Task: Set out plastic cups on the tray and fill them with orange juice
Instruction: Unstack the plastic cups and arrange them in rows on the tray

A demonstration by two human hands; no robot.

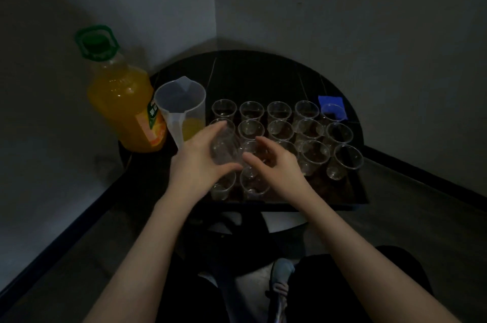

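Several clear plastic cups [251, 111] stand empty in rows on a dark tray [354, 191]. My left hand [196, 164] grips a stack of clear cups [225, 150], tilted above the tray's left side. My right hand [276, 164] reaches at the stack's open end with fingers apart; whether it touches a cup is unclear. A large orange juice bottle [123, 101] with a green cap stands at the far left. Beside it a clear plastic jug [181, 109] holds a little juice.
The tray lies on a round black table [263, 72] pushed into a room corner. A blue cloth [330, 105] lies at the back right under one cup. My legs and a shoe [280, 272] are below the table edge.
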